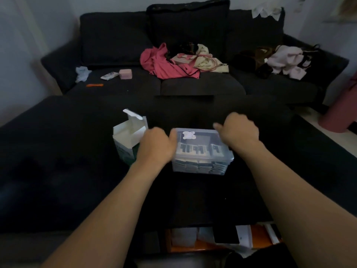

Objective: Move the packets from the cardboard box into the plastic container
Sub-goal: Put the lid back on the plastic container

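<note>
My left hand (156, 146) sits at the left end of the clear plastic container (202, 161), fingers curled, thumb pressed on the lid's (195, 139) left edge. My right hand (240, 132) is at the container's far right corner, at about two o'clock from its middle, fingers curled down over the lid's edge there with the thumb stuck out to the left. Both hands grip the container, well apart from each other, one at each end.

The container rests on the dark table (77, 171) in front of me, lid on, with a small white sticker (188, 135) on top. Through its walls I see the packets (199, 165) stacked in rows, filling it.

The cardboard box (128, 140) stands just beside my left hand, at nine o'clock from the container, top flaps open; I cannot tell what is inside.

At twelve o'clock, beyond the table, is a dark sofa (116, 39) with a pink garment (164, 64), a cream bag (204, 59) and pale clothes (286, 60) heaped on it.
</note>
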Demonstrator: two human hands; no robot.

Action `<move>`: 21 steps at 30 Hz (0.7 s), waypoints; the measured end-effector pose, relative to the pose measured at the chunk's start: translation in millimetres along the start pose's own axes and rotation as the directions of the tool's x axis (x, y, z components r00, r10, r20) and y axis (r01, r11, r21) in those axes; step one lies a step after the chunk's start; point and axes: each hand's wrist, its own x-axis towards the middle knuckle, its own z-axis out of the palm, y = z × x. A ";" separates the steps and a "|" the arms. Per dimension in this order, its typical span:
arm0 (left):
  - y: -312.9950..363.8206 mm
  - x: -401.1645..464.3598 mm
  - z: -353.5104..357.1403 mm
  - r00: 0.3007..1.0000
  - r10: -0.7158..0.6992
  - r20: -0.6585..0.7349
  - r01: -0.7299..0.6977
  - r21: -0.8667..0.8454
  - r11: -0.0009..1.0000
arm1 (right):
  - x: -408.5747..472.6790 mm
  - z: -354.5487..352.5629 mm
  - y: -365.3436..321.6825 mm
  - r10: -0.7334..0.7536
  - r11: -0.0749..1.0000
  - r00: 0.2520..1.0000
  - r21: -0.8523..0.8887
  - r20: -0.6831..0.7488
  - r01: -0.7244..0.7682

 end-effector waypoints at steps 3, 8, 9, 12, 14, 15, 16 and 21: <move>-18.6 -5.3 -42.8 0.961 -0.024 -0.276 -0.016 -0.140 0.990 | -14.7 4.1 -46.8 -0.287 0.852 0.956 0.438 -0.067 0.287; -87.1 -10.9 -85.8 0.947 -0.177 -0.269 0.154 -0.104 0.983 | -50.0 36.9 -140.1 -0.384 0.764 0.922 0.579 0.052 0.285; -99.4 -12.0 -90.0 0.956 -0.184 -0.228 0.167 -0.091 0.982 | -49.6 45.2 -152.7 -0.363 0.779 0.930 0.569 0.064 0.265; -133.3 -18.7 -106.7 0.977 -0.194 -0.091 0.187 -0.080 0.979 | -54.2 62.9 -182.4 -0.273 0.776 0.953 0.616 0.134 0.136; -160.9 -30.7 -123.9 0.976 -0.203 -0.076 0.196 -0.094 0.976 | -79.0 64.8 -210.5 -0.323 0.657 0.923 0.752 0.212 0.057; -183.5 -43.4 -140.7 0.972 -0.212 -0.098 0.200 -0.118 0.973 | -99.1 68.6 -232.9 -0.372 0.594 0.889 0.804 0.266 0.008; -193.1 -51.5 -148.0 0.974 -0.196 -0.111 0.177 -0.159 0.971 | -111.5 64.9 -241.0 -0.399 0.535 0.864 0.843 0.308 -0.054; -312.1 -182.5 -233.8 0.845 -0.379 -0.378 0.228 -0.386 0.894 | -259.9 82.1 -339.5 -0.662 0.494 0.447 0.799 0.602 -0.343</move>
